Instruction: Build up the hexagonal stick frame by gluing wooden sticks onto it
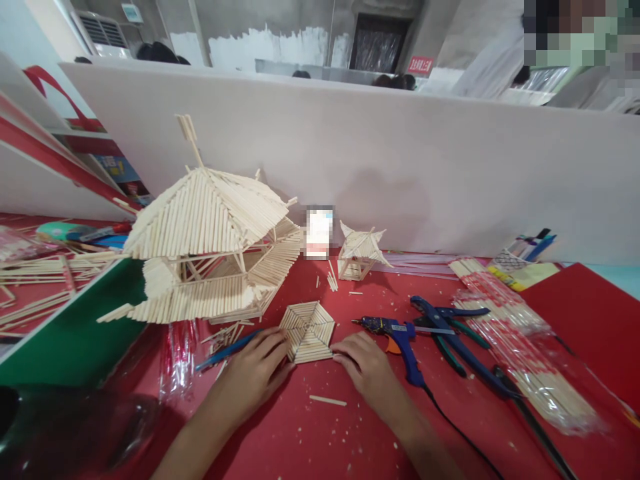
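My left hand lies flat on the red table, fingers loosely spread, the fingertips touching the left edge of the hexagon of glued sticks. My right hand rests on the other side, fingers half curled, the tips against the hexagon's lower right edge. Neither hand grips it; the hexagon lies flat on the table between them, steadied from both sides.

A loose stick lies just in front of my right hand. A blue pen lies by my left hand, beside a scatter of short sticks. Just right of my right hand lies the blue glue gun, nozzle pointing left, its cord trailing toward me. Beyond it lie pliers with blue handles, then a clear bag of sticks running diagonally.

Farther back on the left stands the big stick pavilion, tilted, partly resting on a green board. Behind the hexagon stands a small stick pavilion, near a white partition.
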Motion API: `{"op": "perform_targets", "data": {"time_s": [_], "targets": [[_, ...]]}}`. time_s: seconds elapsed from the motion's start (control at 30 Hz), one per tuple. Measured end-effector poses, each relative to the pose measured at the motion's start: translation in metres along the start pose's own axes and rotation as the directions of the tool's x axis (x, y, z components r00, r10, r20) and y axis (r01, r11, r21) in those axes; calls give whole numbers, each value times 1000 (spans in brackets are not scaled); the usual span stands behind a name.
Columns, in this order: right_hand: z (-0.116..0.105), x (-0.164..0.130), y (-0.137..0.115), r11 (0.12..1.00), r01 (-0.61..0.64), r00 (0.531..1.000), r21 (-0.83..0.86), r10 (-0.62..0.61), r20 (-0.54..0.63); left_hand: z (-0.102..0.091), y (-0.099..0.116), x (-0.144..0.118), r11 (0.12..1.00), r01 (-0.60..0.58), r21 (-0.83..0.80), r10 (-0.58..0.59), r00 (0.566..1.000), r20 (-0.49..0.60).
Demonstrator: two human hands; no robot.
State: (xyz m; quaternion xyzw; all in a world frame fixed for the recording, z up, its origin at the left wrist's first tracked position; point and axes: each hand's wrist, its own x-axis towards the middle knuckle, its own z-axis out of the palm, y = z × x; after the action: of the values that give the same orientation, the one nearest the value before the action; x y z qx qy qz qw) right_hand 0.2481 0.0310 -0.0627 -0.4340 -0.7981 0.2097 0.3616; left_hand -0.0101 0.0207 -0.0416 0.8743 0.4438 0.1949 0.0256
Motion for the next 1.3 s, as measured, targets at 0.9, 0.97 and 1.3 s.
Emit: {"op": "perform_targets", "data": {"time_s": [0.9,0.97,1.3], "targets": [[-10,-7,-15,999,18,990,44,-23,138,-13,-7,-1,993,-90,-82,93,995,39],[-10,-7,-16,999,5,991,46,-12,136,-14,-6,-1,993,-81,-90,85,996,37],[-4,-6,-18,995,-82,991,50,76,107,-18,0,-1,993,-34,-111,45,995,94]]}}
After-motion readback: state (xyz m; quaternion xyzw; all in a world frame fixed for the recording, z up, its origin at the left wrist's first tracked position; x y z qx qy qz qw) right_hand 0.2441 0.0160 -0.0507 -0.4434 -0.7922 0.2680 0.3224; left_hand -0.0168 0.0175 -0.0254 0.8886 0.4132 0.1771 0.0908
